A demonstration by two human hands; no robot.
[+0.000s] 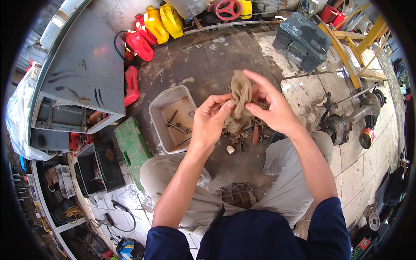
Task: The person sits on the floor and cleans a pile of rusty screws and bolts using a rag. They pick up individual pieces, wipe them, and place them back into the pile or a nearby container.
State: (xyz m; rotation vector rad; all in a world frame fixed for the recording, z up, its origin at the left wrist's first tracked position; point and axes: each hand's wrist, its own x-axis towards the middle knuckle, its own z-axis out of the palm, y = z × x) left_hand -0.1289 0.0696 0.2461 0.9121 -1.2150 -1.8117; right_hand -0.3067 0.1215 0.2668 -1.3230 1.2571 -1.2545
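A crumpled tan rag [241, 93] is held up between my two hands, above the floor in front of my knees. The fingertips of my left hand [211, 118] pinch its left side. My right hand [272, 106] grips the other side, thumb across the cloth and index finger stretched up past it. Whether a small part sits inside the folds cannot be seen. Under the rag lies a heap of small metal parts [245, 134], partly hidden by the cloth and my hands. A grey plastic tub [158, 112] with several bolts [177, 125] and a ring stands left of my left hand.
A green case [132, 147] and a black crate [93, 169] are at my left, beside a grey metal cabinet [82, 65]. Red and yellow jugs [155, 25] line the back wall. A black toolbox [302, 41] and an axle-like metal assembly [342, 123] lie at right. A ribbed casting [236, 196] is between my feet.
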